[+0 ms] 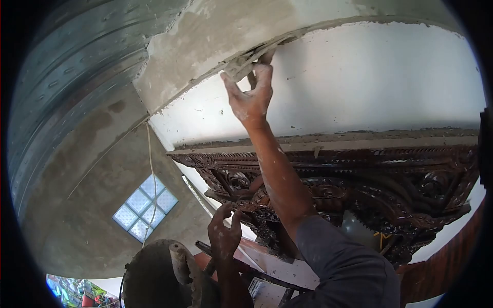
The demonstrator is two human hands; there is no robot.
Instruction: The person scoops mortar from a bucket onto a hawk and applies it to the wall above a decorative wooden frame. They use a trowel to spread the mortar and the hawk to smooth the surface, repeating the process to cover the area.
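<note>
My right hand [251, 100] is raised to the long joint where the grey plaster [221, 36] meets the white panel [359, 77]. Its thumb and fingers close round a mortar-smeared trowel [241, 68], which lies along the joint and is partly hidden by the fingers. Lower down, my left hand [225, 233] hovers beside a mortar-caked bucket [149, 277]. The fingers of that hand are bent and apart from the thumb, with nothing visible between them. A pale, rounded, handle-like piece [179, 262] sits at the bucket's rim.
Dark carved woodwork [334, 190] runs below the white panel, close under my right arm. Ribbed metal sheeting [87, 66] curves at upper left. A thin cable [150, 169] hangs past a glass-block window [145, 208]. Dark bars [272, 281] stand below my hands.
</note>
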